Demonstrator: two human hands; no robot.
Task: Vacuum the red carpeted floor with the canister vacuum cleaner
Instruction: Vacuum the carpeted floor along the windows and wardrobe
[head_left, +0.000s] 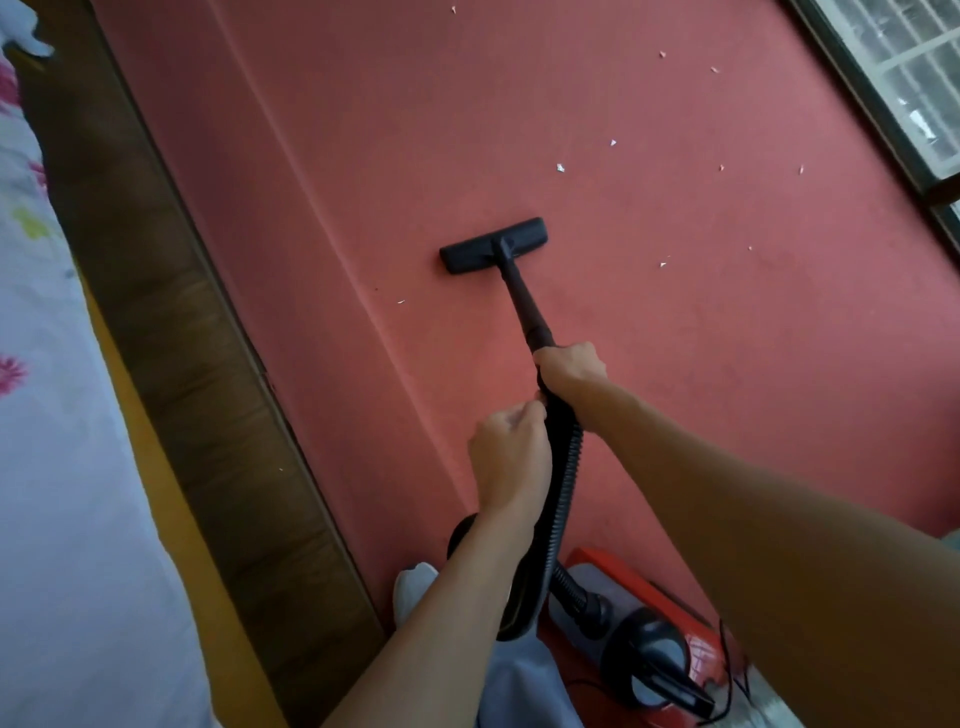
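Observation:
The black floor nozzle (494, 245) lies flat on the red carpet (675, 364) in the middle of the view. A black wand (524, 301) runs from it back to my hands. My right hand (570, 370) grips the wand's upper end. Just behind it, my left hand (511, 457) is closed around the ribbed black hose (563, 483). The hose curves down to the red and black canister vacuum (654, 644) at the bottom, beside my legs. Several small white paper scraps (560, 167) lie on the carpet beyond and to the right of the nozzle.
A wooden bed frame (171, 364) with a floral sheet (57, 467) runs along the left edge. A window with a dark frame (883, 98) borders the carpet at the upper right. My white-socked foot (413, 587) stands by the bed frame. A thin black cord (727, 670) trails beside the canister.

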